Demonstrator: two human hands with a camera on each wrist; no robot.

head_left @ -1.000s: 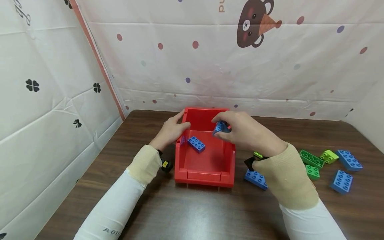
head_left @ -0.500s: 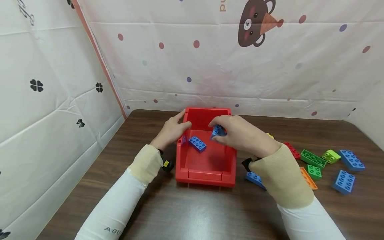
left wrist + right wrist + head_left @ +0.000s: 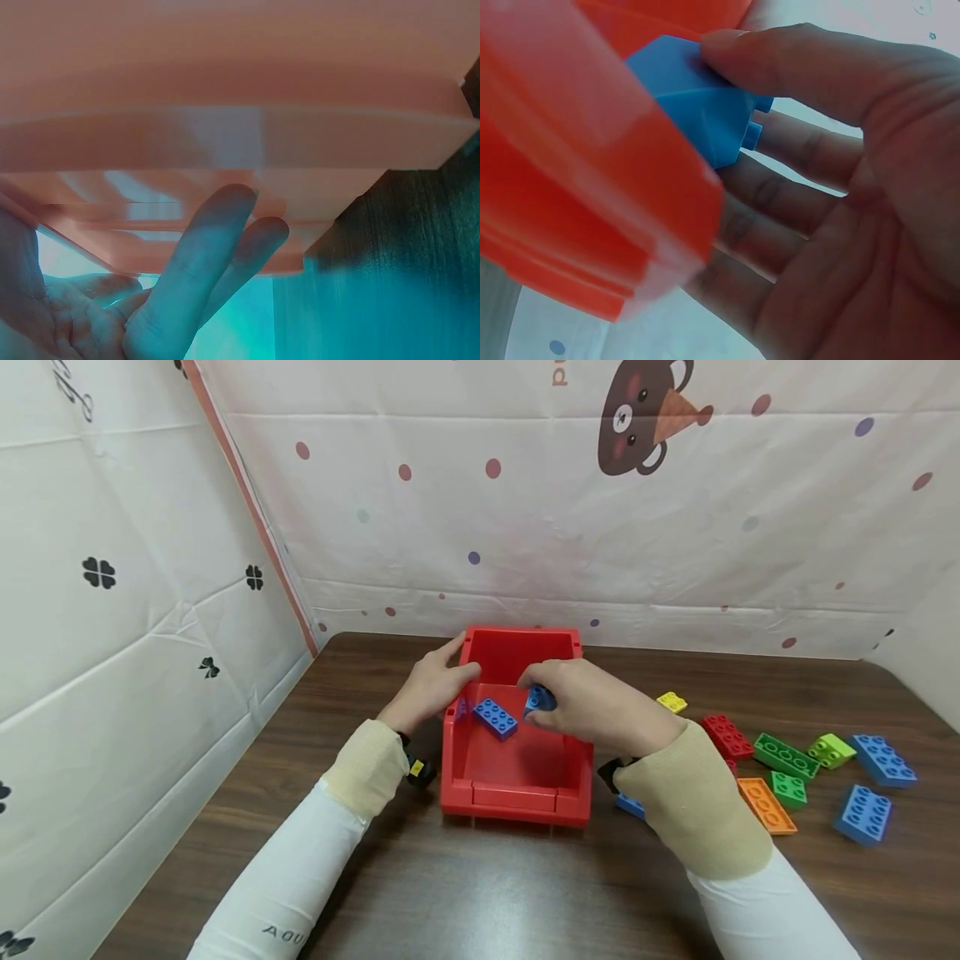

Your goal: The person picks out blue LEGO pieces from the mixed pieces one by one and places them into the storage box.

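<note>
A red plastic bin (image 3: 510,800) stands on the table, and my left hand (image 3: 429,689) grips its left wall. The left thumb laps over the rim; in the left wrist view, fingers (image 3: 206,255) touch the bin's outer side. Over the right part of the bin, my right hand (image 3: 592,703) pinches a blue toy brick (image 3: 537,700). The right wrist view shows this blue brick (image 3: 697,97) with slanted faces, studs toward the palm, thumb on one side and fingers on the other. Another blue brick (image 3: 496,718) lies studs up on the bin floor.
To the right lie loose bricks: yellow (image 3: 672,702), red (image 3: 727,737), dark green (image 3: 786,756), lime (image 3: 831,749), green (image 3: 788,788), orange (image 3: 768,807) and blue (image 3: 864,815). A blue brick (image 3: 631,806) is partly hidden under my right forearm. A patterned sheet hangs behind the table (image 3: 480,893).
My right hand has moved left and slightly down into the bin with the blue brick, uncovering the yellow, red and orange bricks. My left hand keeps its grip on the wall.
</note>
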